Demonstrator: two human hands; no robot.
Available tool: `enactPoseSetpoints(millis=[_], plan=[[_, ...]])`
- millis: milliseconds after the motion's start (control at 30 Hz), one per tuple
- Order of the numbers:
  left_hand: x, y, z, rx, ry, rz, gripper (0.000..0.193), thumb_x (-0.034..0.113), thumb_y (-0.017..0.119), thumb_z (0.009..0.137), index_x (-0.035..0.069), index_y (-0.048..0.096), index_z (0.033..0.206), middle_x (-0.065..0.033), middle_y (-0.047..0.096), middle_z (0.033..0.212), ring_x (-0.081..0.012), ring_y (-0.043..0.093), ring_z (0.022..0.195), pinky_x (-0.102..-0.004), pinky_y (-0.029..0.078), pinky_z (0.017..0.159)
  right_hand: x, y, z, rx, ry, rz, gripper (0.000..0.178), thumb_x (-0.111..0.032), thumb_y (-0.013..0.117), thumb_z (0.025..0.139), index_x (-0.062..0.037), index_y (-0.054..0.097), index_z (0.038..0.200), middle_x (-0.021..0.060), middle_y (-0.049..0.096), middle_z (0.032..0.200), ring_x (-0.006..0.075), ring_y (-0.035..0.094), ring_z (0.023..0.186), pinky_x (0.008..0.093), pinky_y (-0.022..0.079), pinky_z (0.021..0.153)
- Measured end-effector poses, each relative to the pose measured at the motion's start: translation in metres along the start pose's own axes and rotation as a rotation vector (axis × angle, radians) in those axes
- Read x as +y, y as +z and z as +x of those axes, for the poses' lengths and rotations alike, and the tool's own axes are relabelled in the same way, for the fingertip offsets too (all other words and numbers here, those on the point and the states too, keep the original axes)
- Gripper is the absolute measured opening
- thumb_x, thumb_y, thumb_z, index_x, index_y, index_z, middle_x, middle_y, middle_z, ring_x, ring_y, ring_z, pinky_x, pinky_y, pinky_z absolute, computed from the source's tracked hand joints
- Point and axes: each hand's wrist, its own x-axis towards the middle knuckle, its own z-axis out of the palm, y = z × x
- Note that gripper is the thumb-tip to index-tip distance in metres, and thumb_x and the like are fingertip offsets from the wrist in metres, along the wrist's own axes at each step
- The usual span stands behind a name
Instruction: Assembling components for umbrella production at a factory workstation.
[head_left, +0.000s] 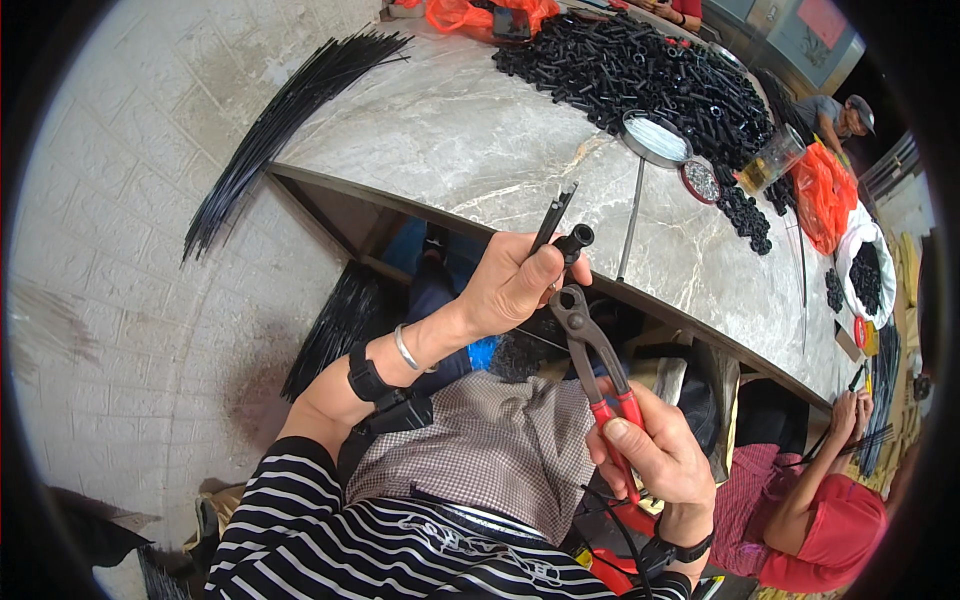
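My left hand (508, 288) is closed around a short black tubular piece (574, 242) with a round open end and a few thin black rods (550, 222) that stick up beside it. My right hand (655, 452) grips a pair of pincers (590, 345) by its red handles. The dark metal jaws are just below the tubular piece, close to my left fingertips. Whether they touch it or hold anything, I cannot tell. Both hands are in front of the near edge of the marble-patterned table (440, 140).
A heap of black tubular parts (640, 75) covers the far table. Near it are a round dish of white sticks (656, 140), a small dish of metal bits (700, 182), a jar (770, 165) and an orange bag (825, 195). Black rods (290, 130) overhang the left end. A co-worker in red (830, 530) sits at right.
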Motion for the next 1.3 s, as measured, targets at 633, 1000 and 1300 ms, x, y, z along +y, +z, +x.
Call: enactPoseSetpoints(millis=[633, 1000, 1300], plan=[[-0.006, -0.015, 0.023, -0.02, -0.305, -0.256, 0.098, 0.08, 0.018, 0.08, -0.004, 0.051, 0.118, 0.0103, 0.028, 0.046, -0.0005, 0.026, 0.036, -0.018, 0.021, 0.036, 0.003, 0.005, 0.033, 0.363, -0.246, -0.617, 0.031, -0.01, 0.054, 0.09, 0.0052, 0.051, 0.116, 0.0185, 0.059, 0.082, 0.0297, 0.06, 0.074, 0.037, 0.047, 0.068], [0.005, -0.028, 0.014, 0.044, -0.157, -0.174, 0.061, 0.058, 0.051, 0.087, -0.002, 0.056, 0.095, 0.0056, 0.038, 0.05, -0.0032, 0.033, 0.04, -0.0202, 0.025, 0.038, 0.051, -0.112, 0.08, 1.051, -0.32, -1.548, 0.04, -0.012, 0.06, 0.085, 0.0048, 0.052, 0.12, 0.0212, 0.058, 0.103, 0.0388, 0.054, 0.094, 0.044, 0.044, 0.082], [0.095, -0.103, 0.011, 0.357, 0.321, -0.529, 0.025, 0.028, 0.058, 0.091, 0.005, 0.054, 0.082, 0.0071, 0.025, 0.049, -0.0045, 0.02, 0.039, -0.0228, 0.019, 0.04, 0.062, -0.026, -0.02, 0.285, -0.1, -0.227, 0.016, -0.01, 0.06, 0.089, 0.0015, 0.066, 0.098, 0.0048, 0.067, 0.077, 0.0058, 0.057, 0.062, 0.0208, 0.046, 0.055]])
